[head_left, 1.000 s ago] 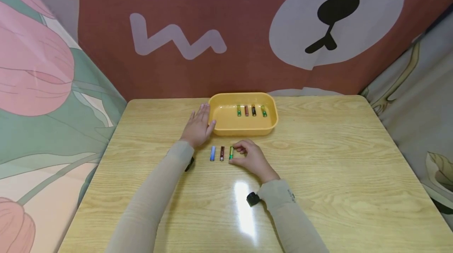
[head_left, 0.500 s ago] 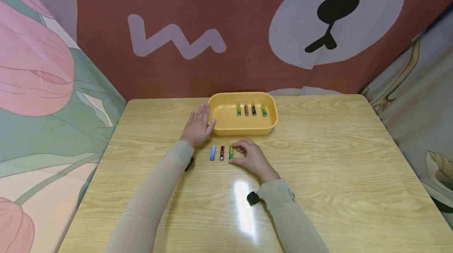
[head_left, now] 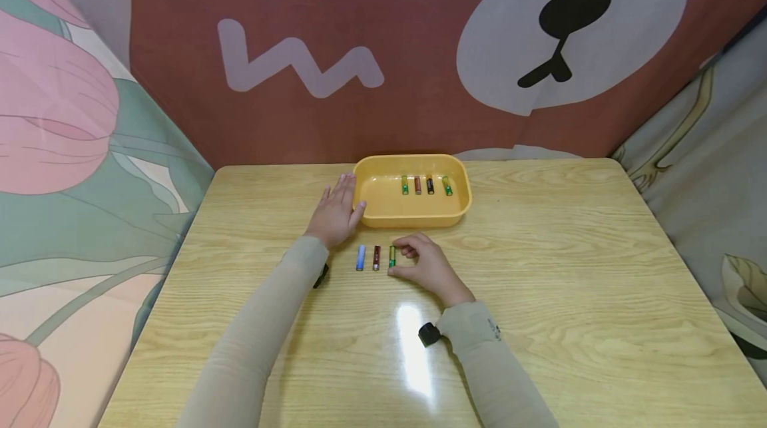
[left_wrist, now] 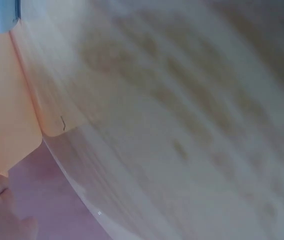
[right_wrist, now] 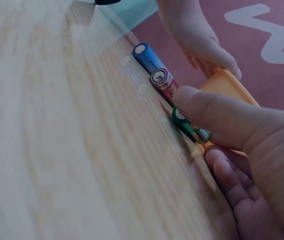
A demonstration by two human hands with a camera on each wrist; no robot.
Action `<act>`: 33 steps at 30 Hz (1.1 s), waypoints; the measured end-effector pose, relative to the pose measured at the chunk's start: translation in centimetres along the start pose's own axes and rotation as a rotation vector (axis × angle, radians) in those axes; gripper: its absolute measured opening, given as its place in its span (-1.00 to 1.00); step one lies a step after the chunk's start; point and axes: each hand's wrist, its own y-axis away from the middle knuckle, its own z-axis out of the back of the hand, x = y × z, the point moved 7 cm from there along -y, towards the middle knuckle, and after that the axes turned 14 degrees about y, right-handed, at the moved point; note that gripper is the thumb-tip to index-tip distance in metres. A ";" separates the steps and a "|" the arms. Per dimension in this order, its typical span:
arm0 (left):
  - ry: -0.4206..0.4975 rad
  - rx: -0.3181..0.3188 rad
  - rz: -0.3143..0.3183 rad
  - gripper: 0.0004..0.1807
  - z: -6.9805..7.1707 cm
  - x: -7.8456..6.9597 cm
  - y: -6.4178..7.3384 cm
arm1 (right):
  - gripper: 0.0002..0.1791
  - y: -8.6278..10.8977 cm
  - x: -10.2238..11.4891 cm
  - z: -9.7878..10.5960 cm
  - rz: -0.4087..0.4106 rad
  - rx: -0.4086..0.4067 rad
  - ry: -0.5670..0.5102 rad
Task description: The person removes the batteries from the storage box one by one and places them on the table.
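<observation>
Nearest, the right hand pinches the green battery end to end, thumb at its near end, fingertips at its far end; the battery lies at the table, with no clear gap beneath. Just left of that grip lies the maroon battery, then the blue battery, both roughly parallel to the held one. Beyond and left of the grip, the left hand lies with fingers extended against the left end of the yellow tray, curled round nothing. Inside, beyond the grip, four more batteries sit side by side toward the right.

The step in hand seems to be placing or picking up the green battery; which, I cannot tell. Either calls for an even pinch and straight vertical movement, without nudging the maroon one.
</observation>
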 end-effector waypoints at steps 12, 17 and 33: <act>0.003 -0.005 -0.003 -0.21 0.0 -0.1 0.0 | -0.39 0.2 -0.2 0.1 -0.012 0.009 -0.014; 0.002 -0.007 0.000 -0.21 0.0 -0.1 0.0 | -0.40 0.2 -0.1 0.1 -0.008 0.005 -0.029; -0.019 -0.021 0.000 -0.22 0.1 -0.2 0.2 | -0.52 0.3 -1.1 0.2 -0.032 -0.013 -0.207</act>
